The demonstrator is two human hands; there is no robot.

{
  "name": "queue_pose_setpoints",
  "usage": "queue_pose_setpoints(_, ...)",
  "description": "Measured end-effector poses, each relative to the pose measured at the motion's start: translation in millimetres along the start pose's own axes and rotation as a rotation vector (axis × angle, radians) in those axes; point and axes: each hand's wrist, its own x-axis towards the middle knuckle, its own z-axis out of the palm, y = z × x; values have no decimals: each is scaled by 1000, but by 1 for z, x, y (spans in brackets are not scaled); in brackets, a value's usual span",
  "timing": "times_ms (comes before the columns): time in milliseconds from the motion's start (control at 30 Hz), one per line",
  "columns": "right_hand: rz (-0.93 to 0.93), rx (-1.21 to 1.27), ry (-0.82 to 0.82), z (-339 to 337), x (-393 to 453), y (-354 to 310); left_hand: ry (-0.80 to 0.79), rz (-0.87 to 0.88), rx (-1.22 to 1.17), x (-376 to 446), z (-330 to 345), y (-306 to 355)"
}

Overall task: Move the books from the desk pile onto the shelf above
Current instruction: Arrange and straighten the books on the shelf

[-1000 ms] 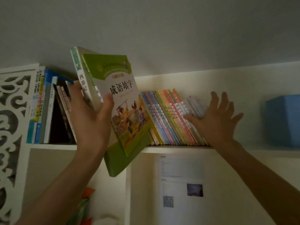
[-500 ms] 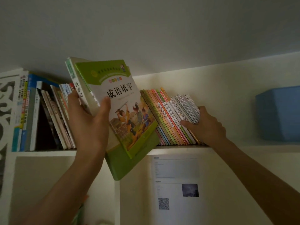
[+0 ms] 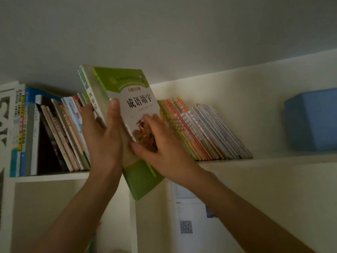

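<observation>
1. The right hand (image 3: 164, 152) has left the leaning row (image 3: 204, 132) and now presses straight fingers on the green book (image 3: 138, 106).
2. The left hand (image 3: 102, 139) grips the held books, poised at the shelf (image 3: 273, 158) gap, ready for insertion.

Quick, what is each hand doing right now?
Left hand: grips two green paperback books, thumb on the front cover.
Right hand: open, fingers flat against the front book's cover.
</observation>
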Motion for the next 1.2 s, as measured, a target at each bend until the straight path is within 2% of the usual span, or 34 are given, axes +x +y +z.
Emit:
queue_pose_setpoints(67,-116,-117,88,-13,-3,3,16,-19,6,0,5,-3)
queue_pose_setpoints(133,-118,-227,268,-32,-4,7,47,-30,33,-2,9,-6)
queue_pose_setpoints(267,118,-71,529,-80,-13,28,76,10,85,-5,15,-11)
queue_pose_setpoints(333,173,-36,689,-104,-20,39,82,23,80,-5,17,-12)
queue_pose_setpoints(400,210,-32,773,-126,-24,50,84,31,73,-6,22,-11)
queue_pose_setpoints(533,206,-66,781,-155,-33,60,79,39,70,-10,30,-8)
queue_pose_setpoints(733,114,-20,828,-156,-28,46,80,69,122,-10,22,-9)
queue_pose_setpoints(967,102,-55,649,-112,-4,31,151,-5,81,-6,8,-8)
queue_pose_setpoints(1100,131,-120,775,-122,1,40,169,-26,65,-5,2,-9)
queue_pose_setpoints(1200,136,-154,771,-141,-5,48,156,-6,70,-6,1,-7)
